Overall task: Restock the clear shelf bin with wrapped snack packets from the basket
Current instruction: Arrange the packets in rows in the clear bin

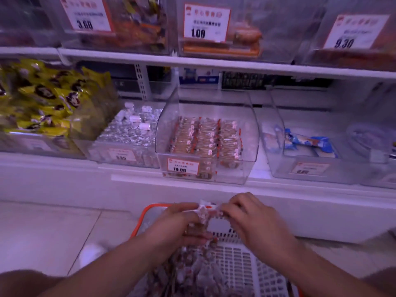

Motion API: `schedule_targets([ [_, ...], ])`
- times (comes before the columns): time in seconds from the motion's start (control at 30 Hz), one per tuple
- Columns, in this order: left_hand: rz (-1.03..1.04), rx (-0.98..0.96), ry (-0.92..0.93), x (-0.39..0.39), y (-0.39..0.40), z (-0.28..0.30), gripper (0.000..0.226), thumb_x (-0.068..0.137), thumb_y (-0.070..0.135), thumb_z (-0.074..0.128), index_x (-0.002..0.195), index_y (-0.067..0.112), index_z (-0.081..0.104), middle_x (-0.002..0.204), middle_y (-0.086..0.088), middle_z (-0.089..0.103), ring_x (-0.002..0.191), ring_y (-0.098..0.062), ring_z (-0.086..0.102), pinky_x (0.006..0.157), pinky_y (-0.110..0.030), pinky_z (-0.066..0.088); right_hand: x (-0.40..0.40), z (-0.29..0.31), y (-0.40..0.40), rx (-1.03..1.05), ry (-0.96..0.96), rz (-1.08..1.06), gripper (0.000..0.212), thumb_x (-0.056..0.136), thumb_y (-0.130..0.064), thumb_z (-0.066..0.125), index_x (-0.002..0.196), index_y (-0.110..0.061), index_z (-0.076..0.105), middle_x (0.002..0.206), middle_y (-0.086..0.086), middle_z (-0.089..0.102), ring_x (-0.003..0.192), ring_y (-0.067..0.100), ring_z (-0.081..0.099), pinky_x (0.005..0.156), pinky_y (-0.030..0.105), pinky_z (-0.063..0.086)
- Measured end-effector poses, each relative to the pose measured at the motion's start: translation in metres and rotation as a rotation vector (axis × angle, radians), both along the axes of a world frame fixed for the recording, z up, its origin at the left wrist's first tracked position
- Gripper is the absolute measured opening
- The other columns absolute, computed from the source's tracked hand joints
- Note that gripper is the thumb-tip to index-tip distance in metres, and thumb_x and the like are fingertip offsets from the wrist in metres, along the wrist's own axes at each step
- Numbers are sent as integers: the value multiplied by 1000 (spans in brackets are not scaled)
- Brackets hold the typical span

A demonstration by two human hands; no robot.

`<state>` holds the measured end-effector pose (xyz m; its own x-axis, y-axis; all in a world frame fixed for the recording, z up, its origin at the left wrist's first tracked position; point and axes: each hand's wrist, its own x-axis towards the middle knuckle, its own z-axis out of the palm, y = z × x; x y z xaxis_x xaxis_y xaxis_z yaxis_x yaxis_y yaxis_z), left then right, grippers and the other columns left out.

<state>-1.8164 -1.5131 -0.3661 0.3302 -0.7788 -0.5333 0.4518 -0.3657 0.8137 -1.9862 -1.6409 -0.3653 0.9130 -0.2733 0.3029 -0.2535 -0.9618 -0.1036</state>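
Price tags: the card (183, 167) on the clear shelf bin (205, 144) reads "10.00"; cards on the shelf above read "3.00" (85, 15), "1.00" (206, 23) and "9.30" (354, 32); smaller print is too blurred to read.
Shelf bin: clear hard plastic with curved side walls, at 12 o'clock from the hands, holding tidy rows of brown, clear-wrapped packets with red trim.
Neighbouring bins: yellow foil bags (42, 99) at 10 o'clock; silver foil pieces (130, 129) just left of the bin; blue wrappers (308, 142) to its right.
Basket: white plastic lattice with an orange rim (233, 260), on pale floor tiles, heaped with loose packets.
Hands: left hand (182, 224) grips a bunch of wrapped snack packets (205, 213) above the basket; right hand (255, 219) pinches the bunch's top edge with curled fingers.
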Motion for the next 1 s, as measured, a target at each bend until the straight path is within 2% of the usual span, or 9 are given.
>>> schedule_targets([
  [0.13, 7, -30, 248, 9, -8, 12, 42, 97, 32, 45, 109, 0, 69, 100, -22, 73, 73, -35, 73, 51, -29, 51, 10, -1, 3, -238, 13, 121, 47, 71, -20, 51, 117, -26, 58, 99, -1, 57, 91, 20, 56, 44, 27, 41],
  [0.23, -37, -71, 179, 15, -11, 12, 47, 85, 25, 69, 122, -1, 57, 112, -22, 72, 88, -35, 74, 57, -31, 59, 21, -8, -5, -197, -13, 124, 56, 68, -20, 69, 122, -27, 55, 104, -2, 56, 95, 19, 56, 46, 27, 45],
  [0.3, -14, -78, 166, 20, -15, 11, 59, 73, 7, 76, 124, 0, 48, 111, -26, 71, 94, -38, 72, 58, -33, 60, 24, -12, -11, -2, -82, 72, 65, 71, -22, 82, 127, -31, 51, 109, -4, 59, 97, 17, 60, 53, 30, 53],
  [0.4, 67, -74, 147, 29, -24, 7, 56, 75, -10, 72, 123, 2, 45, 110, -28, 71, 100, -45, 69, 53, -33, 58, 31, -8, -24, 530, -312, -159, 48, 85, -20, 76, 122, -41, 55, 101, -12, 68, 89, 12, 68, 72, 32, 57],
  [0.5, 116, -39, 49, 37, -30, -2, 52, 78, -20, 62, 123, 0, 49, 104, -23, 73, 90, -39, 74, 62, -39, 59, 38, 0, -45, 1117, -481, -351, 40, 82, -8, 78, 106, -37, 67, 72, -2, 71, 57, 27, 64, 55, 38, 58],
  [0.6, 151, -35, 15, 36, -35, -9, 48, 74, -21, 60, 118, -2, 56, 99, -20, 74, 84, -34, 74, 81, -53, 52, 38, 6, -48, 1422, -413, -311, 39, 74, -16, 85, 107, -33, 71, 78, 10, 74, 66, 18, 63, 61, 30, 50],
  [0.7, 97, -91, 79, 26, -40, -8, 45, 58, -11, 58, 101, -4, 68, 83, -19, 70, 65, -26, 65, 65, -39, 56, 42, -2, -34, 1642, -327, -310, 52, 62, -33, 91, 110, -31, 71, 81, 18, 70, 71, 24, 63, 67, 43, 55],
  [0.83, 58, -104, 301, 18, -44, -2, 39, 59, -1, 47, 86, 4, 75, 69, -12, 62, 50, -21, 55, 50, -27, 48, 49, -9, -23, 1620, -347, -384, 34, 77, -15, 83, 102, -35, 71, 76, 15, 62, 66, 24, 57, 62, 39, 53],
  [1.0, 97, 17, 269, 16, -46, -7, 33, 89, 20, 58, 113, 0, 68, 92, -18, 71, 74, -30, 67, 67, -42, 59, 47, -6, -17, 1181, -508, -382, 39, 78, -13, 82, 106, -35, 68, 67, -10, 69, 53, 3, 56, 51, 15, 45],
])
